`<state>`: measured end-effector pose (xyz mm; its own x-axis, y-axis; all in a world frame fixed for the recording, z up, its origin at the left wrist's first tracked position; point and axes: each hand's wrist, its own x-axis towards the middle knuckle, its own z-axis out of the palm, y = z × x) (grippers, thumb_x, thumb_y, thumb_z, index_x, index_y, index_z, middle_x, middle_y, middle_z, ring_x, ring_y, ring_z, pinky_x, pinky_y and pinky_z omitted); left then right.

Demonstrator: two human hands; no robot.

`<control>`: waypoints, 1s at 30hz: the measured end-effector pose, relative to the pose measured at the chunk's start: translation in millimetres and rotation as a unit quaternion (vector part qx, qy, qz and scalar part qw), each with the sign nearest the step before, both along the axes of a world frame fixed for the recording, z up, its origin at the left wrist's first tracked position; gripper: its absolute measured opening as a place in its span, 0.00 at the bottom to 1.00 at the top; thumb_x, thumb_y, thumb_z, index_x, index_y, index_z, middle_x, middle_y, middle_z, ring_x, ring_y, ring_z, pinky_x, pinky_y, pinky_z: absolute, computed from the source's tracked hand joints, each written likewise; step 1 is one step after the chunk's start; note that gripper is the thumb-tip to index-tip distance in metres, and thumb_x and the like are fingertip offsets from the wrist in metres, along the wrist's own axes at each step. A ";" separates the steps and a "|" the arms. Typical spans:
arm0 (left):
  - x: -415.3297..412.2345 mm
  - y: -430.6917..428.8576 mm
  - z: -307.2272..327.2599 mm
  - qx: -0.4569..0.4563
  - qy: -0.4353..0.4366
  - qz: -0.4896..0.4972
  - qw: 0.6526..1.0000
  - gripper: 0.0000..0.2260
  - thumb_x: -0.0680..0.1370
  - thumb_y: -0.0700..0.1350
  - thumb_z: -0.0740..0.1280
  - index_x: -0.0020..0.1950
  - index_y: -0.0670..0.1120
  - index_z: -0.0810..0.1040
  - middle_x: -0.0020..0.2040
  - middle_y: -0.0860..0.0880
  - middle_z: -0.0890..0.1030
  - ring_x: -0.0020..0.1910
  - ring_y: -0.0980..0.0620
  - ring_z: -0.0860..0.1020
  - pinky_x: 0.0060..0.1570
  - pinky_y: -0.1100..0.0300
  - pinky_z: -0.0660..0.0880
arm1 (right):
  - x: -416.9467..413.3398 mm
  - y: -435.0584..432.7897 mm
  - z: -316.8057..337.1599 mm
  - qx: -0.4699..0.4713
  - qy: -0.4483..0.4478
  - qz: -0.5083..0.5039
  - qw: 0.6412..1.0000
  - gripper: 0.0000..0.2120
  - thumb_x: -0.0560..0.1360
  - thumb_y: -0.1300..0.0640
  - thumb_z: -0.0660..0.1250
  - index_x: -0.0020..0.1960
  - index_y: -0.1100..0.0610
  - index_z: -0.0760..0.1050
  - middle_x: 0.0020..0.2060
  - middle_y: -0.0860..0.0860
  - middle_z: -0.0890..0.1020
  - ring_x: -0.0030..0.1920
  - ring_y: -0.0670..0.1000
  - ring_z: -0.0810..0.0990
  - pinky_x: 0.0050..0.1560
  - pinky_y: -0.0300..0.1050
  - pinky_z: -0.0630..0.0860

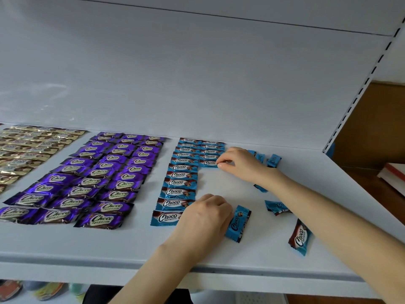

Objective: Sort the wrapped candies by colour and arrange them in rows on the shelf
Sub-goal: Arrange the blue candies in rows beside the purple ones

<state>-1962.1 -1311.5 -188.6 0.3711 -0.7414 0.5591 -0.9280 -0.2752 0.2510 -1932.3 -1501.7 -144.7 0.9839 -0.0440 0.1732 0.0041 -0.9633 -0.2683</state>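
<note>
Right hand (237, 164), centre right: thumb and forefinger pinched on the end candy (208, 163) of the short second blue column on the shelf (131, 244). Left hand (203, 215), lower centre: fingers curled against a loose candy (237, 223). Grip cannot be confirmed, fingertips hidden. Risk: finished blue column (178, 183) could be knocked askew, being overlapped by the left hand. Strays (275, 207) partly covered by right forearm. Gold rows (26, 148) cut off at left edge.

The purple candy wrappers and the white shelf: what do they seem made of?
Purple candy wrappers: likely glossy metallised plastic film, going by the bright glints on crinkled surfaces and the crimped ends. White flat shelf: probably painted sheet metal, smooth and matte. The slotted upright beside it suggests steel racking.
</note>
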 end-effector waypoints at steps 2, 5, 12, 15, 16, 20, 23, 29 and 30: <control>0.0 0.0 0.8 0.003 0.003 0.003 1.000 0.18 0.76 0.50 0.55 0.34 0.47 0.79 0.36 0.53 0.81 0.33 0.54 0.78 0.26 0.60 0.76 | -0.8 -1.8 0.1 0.011 -0.010 -0.001 1.000 0.11 0.78 0.57 0.61 0.55 0.59 0.78 0.49 0.54 0.78 0.50 0.49 0.73 0.50 0.44 0.69; -0.5 1.9 3.2 0.008 0.017 -0.006 1.000 0.17 0.76 0.51 0.56 0.35 0.47 0.80 0.36 0.53 0.81 0.34 0.54 0.78 0.27 0.60 0.77 | -7.7 -7.6 5.0 0.028 -0.040 -0.015 0.999 0.10 0.77 0.57 0.62 0.55 0.59 0.78 0.48 0.51 0.77 0.48 0.47 0.72 0.49 0.41 0.68; -6.4 6.2 17.3 -0.001 0.034 -0.042 0.999 0.16 0.77 0.51 0.58 0.43 0.45 0.81 0.40 0.49 0.82 0.36 0.50 0.80 0.33 0.62 0.76 | -36.3 -52.3 13.8 0.035 0.003 -0.112 0.993 0.15 0.78 0.54 0.60 0.62 0.58 0.74 0.60 0.55 0.76 0.61 0.53 0.72 0.60 0.44 0.66; -17.1 2.2 30.1 0.079 0.064 -0.010 0.995 0.22 0.77 0.60 0.58 0.60 0.46 0.77 0.56 0.49 0.78 0.54 0.50 0.77 0.51 0.62 0.72 | -50.0 -56.3 6.9 0.046 0.111 -0.131 0.984 0.20 0.80 0.49 0.54 0.70 0.54 0.66 0.70 0.50 0.66 0.71 0.51 0.61 0.68 0.44 0.58; -20.4 -0.2 29.0 0.118 0.076 -0.001 0.990 0.27 0.76 0.64 0.58 0.67 0.47 0.72 0.63 0.49 0.74 0.61 0.50 0.72 0.57 0.62 0.68 | -55.2 -53.8 6.0 0.050 0.123 -0.130 0.983 0.20 0.81 0.49 0.52 0.71 0.54 0.65 0.71 0.49 0.64 0.72 0.50 0.59 0.68 0.43 0.56; -36.7 -12.4 31.1 0.224 0.104 0.014 0.969 0.46 0.69 0.74 0.52 0.76 0.44 0.52 0.76 0.46 0.56 0.74 0.50 0.55 0.70 0.62 0.51 | -77.6 -39.8 6.4 0.113 0.112 -0.128 0.979 0.23 0.81 0.47 0.48 0.71 0.56 0.64 0.71 0.50 0.65 0.71 0.48 0.61 0.69 0.42 0.55; -40.7 -22.0 31.1 0.245 0.134 0.019 0.960 0.46 0.72 0.71 0.51 0.77 0.42 0.40 0.78 0.43 0.43 0.76 0.50 0.43 0.72 0.60 0.40 | -99.6 -29.6 7.4 0.225 0.105 -0.111 0.962 0.23 0.81 0.48 0.47 0.70 0.56 0.65 0.69 0.49 0.68 0.69 0.47 0.65 0.69 0.39 0.58; -41.2 -49.6 32.2 0.259 0.171 0.021 0.950 0.50 0.68 0.74 0.54 0.77 0.46 0.37 0.77 0.41 0.38 0.76 0.46 0.37 0.73 0.51 0.40 | -163.4 -32.6 12.9 0.221 -0.015 -0.133 0.966 0.16 0.81 0.57 0.54 0.67 0.58 0.69 0.64 0.50 0.73 0.64 0.44 0.69 0.62 0.33 0.63; -40.5 -55.6 32.8 0.266 0.171 0.023 0.948 0.52 0.67 0.75 0.56 0.77 0.46 0.37 0.77 0.41 0.38 0.76 0.45 0.37 0.73 0.50 0.40 | -173.5 -36.0 10.8 0.194 -0.013 -0.147 0.970 0.16 0.81 0.58 0.54 0.67 0.58 0.69 0.64 0.50 0.73 0.64 0.45 0.69 0.61 0.32 0.63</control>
